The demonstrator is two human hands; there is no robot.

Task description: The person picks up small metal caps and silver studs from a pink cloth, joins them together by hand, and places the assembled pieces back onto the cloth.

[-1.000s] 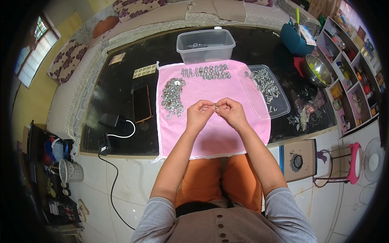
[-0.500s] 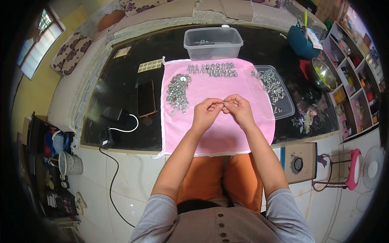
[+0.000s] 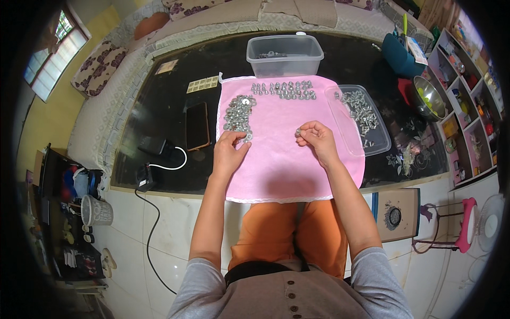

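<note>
My left hand (image 3: pixel 229 153) reaches to the near end of a pile of round metal washers (image 3: pixel 237 116), its thumb and fingers apart, fingertips touching the lowest ones. Over the middle of the pink cloth (image 3: pixel 281 159), my right hand (image 3: pixel 320 143) is closed in a pinch on a small metal screw (image 3: pixel 298 132); fingers partly hide it. Beyond the hands, several screws with washers on them (image 3: pixel 284 90) stand upright in rows. To the right, a clear plastic lid (image 3: pixel 383 143) holds a heap of loose silvery screws (image 3: pixel 361 114).
At the cloth's far edge stands a clear plastic tub (image 3: pixel 284 66) with dark pieces inside. A phone (image 3: pixel 197 126) and a charger with a white cable (image 3: pixel 154 143) lie left on the black table. A steel bowl (image 3: pixel 429 98) and a shelf unit (image 3: pixel 462 101) are right.
My hands were together over the cloth, both at a small metal piece. The left has moved away left to the washers; the right keeps the piece. The view has shifted slightly.
</note>
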